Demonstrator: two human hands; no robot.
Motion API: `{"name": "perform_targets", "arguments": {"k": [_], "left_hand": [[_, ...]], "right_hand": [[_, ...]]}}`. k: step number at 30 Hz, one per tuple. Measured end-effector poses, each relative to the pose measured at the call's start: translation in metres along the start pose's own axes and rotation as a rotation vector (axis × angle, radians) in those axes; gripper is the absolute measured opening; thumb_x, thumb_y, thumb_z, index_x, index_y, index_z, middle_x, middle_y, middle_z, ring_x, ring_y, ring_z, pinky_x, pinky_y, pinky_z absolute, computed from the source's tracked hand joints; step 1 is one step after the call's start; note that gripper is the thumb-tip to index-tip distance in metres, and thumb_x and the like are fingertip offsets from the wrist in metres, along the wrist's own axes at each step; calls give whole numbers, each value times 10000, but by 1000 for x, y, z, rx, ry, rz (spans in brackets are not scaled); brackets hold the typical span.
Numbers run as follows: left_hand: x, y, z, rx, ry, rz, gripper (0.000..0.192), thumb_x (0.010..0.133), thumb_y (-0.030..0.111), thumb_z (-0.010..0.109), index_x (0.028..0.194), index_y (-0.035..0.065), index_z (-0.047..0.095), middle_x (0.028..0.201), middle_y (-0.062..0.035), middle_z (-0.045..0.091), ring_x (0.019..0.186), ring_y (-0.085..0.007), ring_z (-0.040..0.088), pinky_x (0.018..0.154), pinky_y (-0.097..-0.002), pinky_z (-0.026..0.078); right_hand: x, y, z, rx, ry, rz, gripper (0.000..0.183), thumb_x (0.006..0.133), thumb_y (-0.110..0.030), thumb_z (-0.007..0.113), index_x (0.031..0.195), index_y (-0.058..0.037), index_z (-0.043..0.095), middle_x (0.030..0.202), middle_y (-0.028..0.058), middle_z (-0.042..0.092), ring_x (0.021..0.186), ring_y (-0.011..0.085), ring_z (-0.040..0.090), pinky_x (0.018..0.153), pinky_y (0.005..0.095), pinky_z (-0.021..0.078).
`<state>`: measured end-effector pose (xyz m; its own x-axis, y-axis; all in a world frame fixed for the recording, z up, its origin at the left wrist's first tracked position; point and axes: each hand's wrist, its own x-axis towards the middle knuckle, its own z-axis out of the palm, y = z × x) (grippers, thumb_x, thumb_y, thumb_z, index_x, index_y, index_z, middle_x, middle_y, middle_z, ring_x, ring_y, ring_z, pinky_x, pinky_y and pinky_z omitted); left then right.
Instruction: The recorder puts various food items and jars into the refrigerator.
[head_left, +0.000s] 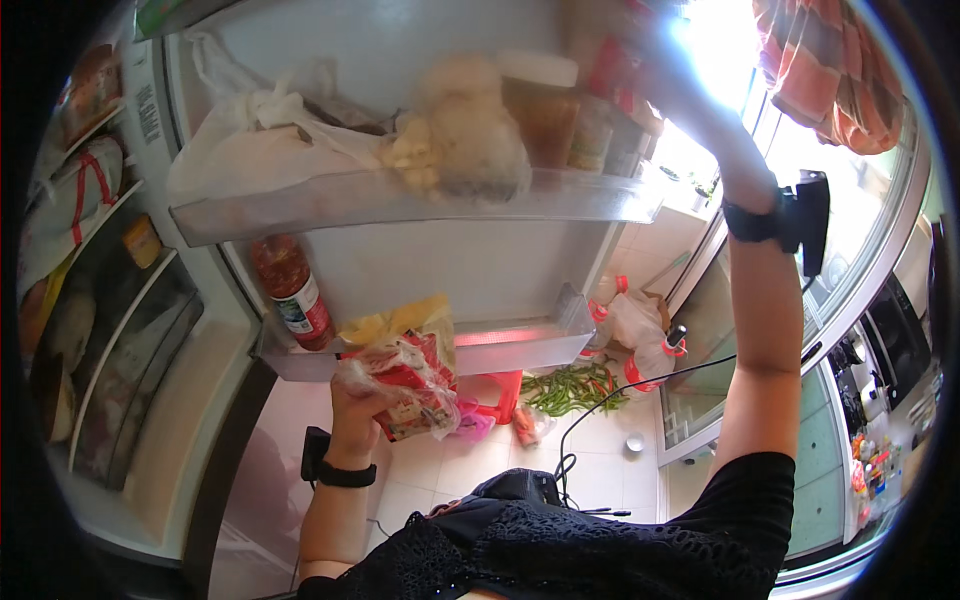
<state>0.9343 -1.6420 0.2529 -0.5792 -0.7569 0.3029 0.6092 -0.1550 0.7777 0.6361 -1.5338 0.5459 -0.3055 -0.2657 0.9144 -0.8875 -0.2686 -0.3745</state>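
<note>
My left hand (354, 411) grips a red food packet (412, 382) wrapped in crumpled clear plastic. It is in front of the lower bin (517, 346) of an open refrigerator door. Behind the packet is a yellow bag (390, 319), and left of it a bottle of red sauce (292, 292) leans in the bin. My right hand (667, 67) reaches up near the right end of the upper door bin (420, 199), blurred by glare. A red item (609, 71) is beside its fingers; whether it is held I cannot make out.
The upper bin carries a knotted white plastic bag (277, 150), a pale bagged lump (472, 127) and a brown-filled container (541, 120). Fridge shelves (124, 300) stand at left. On the floor are green chillies (574, 388), a red stool (499, 394) and plastic bottles (651, 364). A black cable (637, 384) hangs across.
</note>
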Motion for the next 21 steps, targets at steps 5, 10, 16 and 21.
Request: {"name": "perform_targets", "arguments": {"k": [5,10,16,21], "left_hand": [[6,-5,-6,32,-69,22,487,566,-84,635,1044,-49,548,984,-118,611,911,-196,590,840,-309,457],[4,-5,-10,-1,-53,23,501,568,-100,639,1057,-51,541,1001,-117,608,916,-202,590,847,-315,463],[2,0,-7,22,-89,2,498,576,-130,619,1062,-59,533,1004,-127,604,928,-204,587,841,-316,470],[2,-3,-12,35,-50,-5,497,572,-101,638,1056,-68,530,998,-132,605,919,-208,590,832,-325,475]], "right_hand": [[3,-12,-20,-240,-442,-155,466,758,-178,671,1149,-24,470,1001,112,598,929,197,576,762,291,475],[26,-6,-49,51,-787,93,439,784,-168,649,1147,0,469,994,58,586,928,134,549,794,261,454],[32,-5,-54,-10,-683,74,388,787,-160,639,1109,5,497,966,69,592,878,160,561,793,305,454],[18,-9,-34,-352,-564,-222,443,785,-138,628,1174,-6,463,1086,172,551,957,258,546,824,323,447]]}}
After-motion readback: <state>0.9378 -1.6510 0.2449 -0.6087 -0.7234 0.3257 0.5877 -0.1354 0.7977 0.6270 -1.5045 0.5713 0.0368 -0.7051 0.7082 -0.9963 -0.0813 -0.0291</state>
